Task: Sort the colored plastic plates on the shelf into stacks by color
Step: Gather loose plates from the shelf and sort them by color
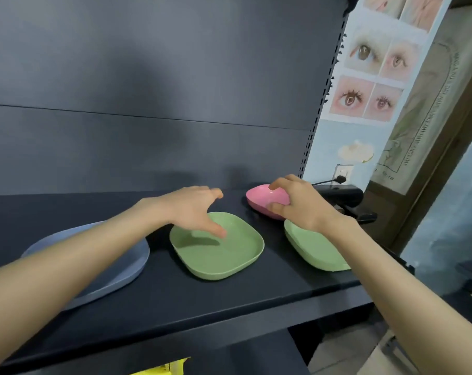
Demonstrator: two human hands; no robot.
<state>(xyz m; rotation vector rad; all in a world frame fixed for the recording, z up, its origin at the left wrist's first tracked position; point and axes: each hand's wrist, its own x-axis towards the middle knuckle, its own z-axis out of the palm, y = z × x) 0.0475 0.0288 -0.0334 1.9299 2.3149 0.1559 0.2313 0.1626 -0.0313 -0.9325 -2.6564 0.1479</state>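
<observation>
A pink plate (259,197) is tilted up at the back right of the dark shelf (202,301), and my right hand (297,203) grips its near rim with thumb and fingers. A green plate (224,255) lies flat in the middle. My left hand (194,209) hovers over its far edge, fingers spread and relaxed, thumb pointing down toward the plate's inside. A second green plate (316,250) lies to the right, partly hidden under my right wrist. A grey-blue plate (115,266) lies at the left, largely covered by my left forearm.
A black device (343,197) with a cable sits at the shelf's right end behind the pink plate. The dark back panel (148,104) rises behind. A slotted upright (318,112) bounds the right side. Something yellow (161,369) shows on the level below.
</observation>
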